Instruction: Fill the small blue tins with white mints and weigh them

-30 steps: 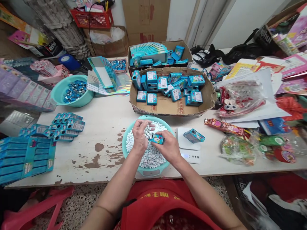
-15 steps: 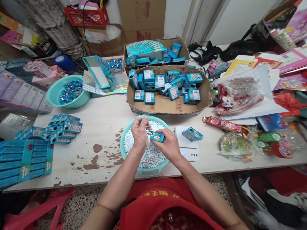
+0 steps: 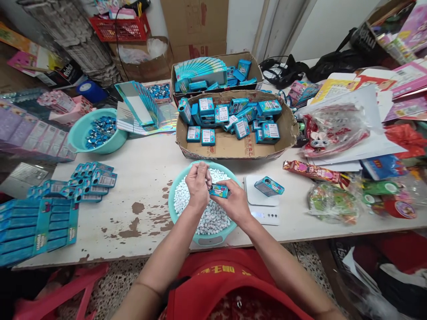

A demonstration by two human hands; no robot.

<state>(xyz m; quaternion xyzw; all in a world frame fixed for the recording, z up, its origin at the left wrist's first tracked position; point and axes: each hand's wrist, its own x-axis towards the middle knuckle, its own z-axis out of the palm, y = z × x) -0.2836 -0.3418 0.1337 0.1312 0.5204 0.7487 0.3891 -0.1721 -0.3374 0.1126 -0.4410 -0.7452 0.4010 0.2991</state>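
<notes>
Over the basin [image 3: 196,237] our right hand [image 3: 236,202] grips a blue box [image 3: 220,190], likely light, crushable card best held by its edges, and we cannot tell what our curled left hand [image 3: 198,186] holds

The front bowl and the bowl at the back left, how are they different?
The front bowl holds small white pieces; the back-left bowl holds shiny blue pieces. The left hand and right hand are over the front bowl, while the back-left bowl has no hand over it. Both are turquoise and stand on the table.
</notes>
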